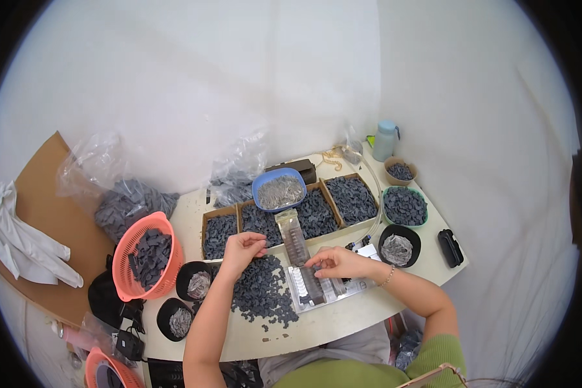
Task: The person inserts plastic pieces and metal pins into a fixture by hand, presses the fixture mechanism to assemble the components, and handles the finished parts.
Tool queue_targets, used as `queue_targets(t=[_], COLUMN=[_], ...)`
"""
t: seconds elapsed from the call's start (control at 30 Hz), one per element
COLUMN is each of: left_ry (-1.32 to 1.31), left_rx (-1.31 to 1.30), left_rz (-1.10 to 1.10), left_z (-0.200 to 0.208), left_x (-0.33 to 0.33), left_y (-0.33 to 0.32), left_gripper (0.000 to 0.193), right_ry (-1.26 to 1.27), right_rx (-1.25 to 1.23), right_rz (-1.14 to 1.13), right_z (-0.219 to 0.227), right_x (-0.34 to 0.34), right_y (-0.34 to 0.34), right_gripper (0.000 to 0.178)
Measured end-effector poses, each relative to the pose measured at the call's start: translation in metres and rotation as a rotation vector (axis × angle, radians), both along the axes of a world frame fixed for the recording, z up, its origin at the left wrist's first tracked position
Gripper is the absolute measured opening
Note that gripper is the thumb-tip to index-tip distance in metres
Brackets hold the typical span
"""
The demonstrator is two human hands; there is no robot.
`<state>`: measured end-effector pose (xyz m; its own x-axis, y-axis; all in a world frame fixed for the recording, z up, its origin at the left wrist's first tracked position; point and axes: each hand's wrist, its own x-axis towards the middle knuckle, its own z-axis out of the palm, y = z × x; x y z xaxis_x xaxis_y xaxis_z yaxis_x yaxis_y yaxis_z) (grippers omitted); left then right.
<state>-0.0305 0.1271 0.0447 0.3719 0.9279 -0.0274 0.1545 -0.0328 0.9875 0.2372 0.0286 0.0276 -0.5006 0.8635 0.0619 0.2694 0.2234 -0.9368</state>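
My left hand [244, 251] hovers over the left part of a loose pile of small dark grey pieces [262, 294], thumb and fingertips pressed together. Whatever is pinched there is too small to make out. My right hand [337, 262] is over a silver metal fixture [344, 300], its thumb and forefinger closed near the fixture's dark, ribbed middle. Anything between those fingertips cannot be made out. From the fixture a long clear ribbed strip [294, 240] runs away from me, between my two hands, toward a blue basin.
Behind the pile stands a divided cardboard box [344, 227] of grey pieces, with the blue basin [257, 200] of thin metal parts on it. Black bowls [416, 253], a green bowl [426, 216], an orange basket [172, 275], a black case [450, 248] and a blue bottle [385, 142] surround it.
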Motion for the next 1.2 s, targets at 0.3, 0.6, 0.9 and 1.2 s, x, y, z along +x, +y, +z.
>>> queue_targets(t=[0.3, 0.6, 0.9, 1.2], left_ry=[-0.082, -0.059, 0.398, 0.437], left_rx=[-0.044, -0.088, 0.644, 0.718], left_rz=[0.009, -0.198, -0.185, -0.213], left_z=[-0.003, -0.019, -0.042, -0.040], left_x=[0.005, 0.020, 0.028, 0.025], left_y=[-0.002, -0.048, -0.097, -0.098], left_gripper=[0.012, 0.017, 0.010, 0.010], right_ry=[0.121, 0.009, -0.127, -0.157], right_rx=[-0.127, 0.094, 0.160, 0.190], right_rz=[-0.032, -0.100, -0.066, -0.064], right_z=[-0.010, -0.006, -0.005, -0.002], right_x=[-0.006, -0.011, -0.012, -0.009], right_y=[0.008, 0.003, 0.006, 0.005], right_gripper=[0.028, 0.016, 0.016, 0.015])
